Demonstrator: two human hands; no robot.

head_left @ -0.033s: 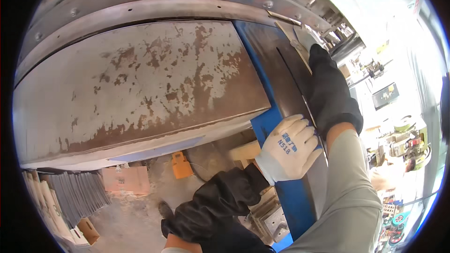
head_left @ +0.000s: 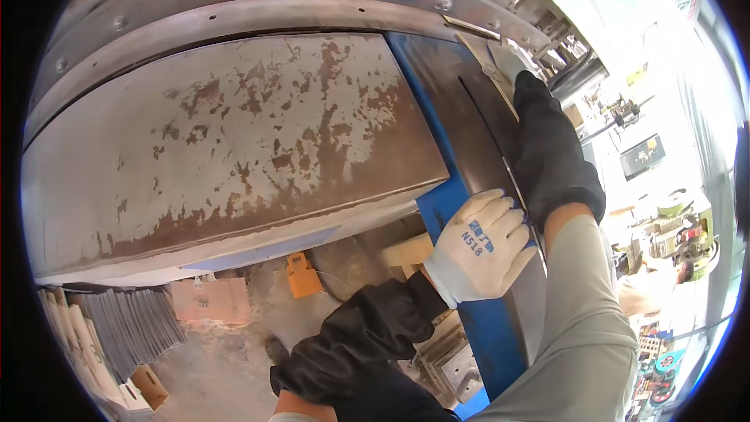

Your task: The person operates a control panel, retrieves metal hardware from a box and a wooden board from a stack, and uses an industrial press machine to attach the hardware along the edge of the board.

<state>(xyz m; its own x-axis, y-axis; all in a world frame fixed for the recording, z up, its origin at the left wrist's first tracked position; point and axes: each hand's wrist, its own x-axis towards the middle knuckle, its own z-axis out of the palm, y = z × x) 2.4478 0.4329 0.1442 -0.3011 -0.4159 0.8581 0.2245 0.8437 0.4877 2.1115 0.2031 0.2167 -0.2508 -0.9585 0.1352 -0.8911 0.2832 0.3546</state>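
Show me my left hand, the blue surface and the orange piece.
Left hand (head_left: 478, 248): head view, gloved back of the hand.
Blue surface (head_left: 492, 334): head view, bare part below the hand.
Orange piece (head_left: 305, 280): head view, middle of its face.

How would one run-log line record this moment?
Left hand: white-gloved, on blue-edged dark metal surface | right hand: beside thin brass-coloured strip | nearby: brown-patched grey slab

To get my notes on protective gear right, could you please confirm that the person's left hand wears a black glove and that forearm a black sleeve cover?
Not quite: the head view shows the left hand in a white glove. That forearm does wear a black sleeve cover.
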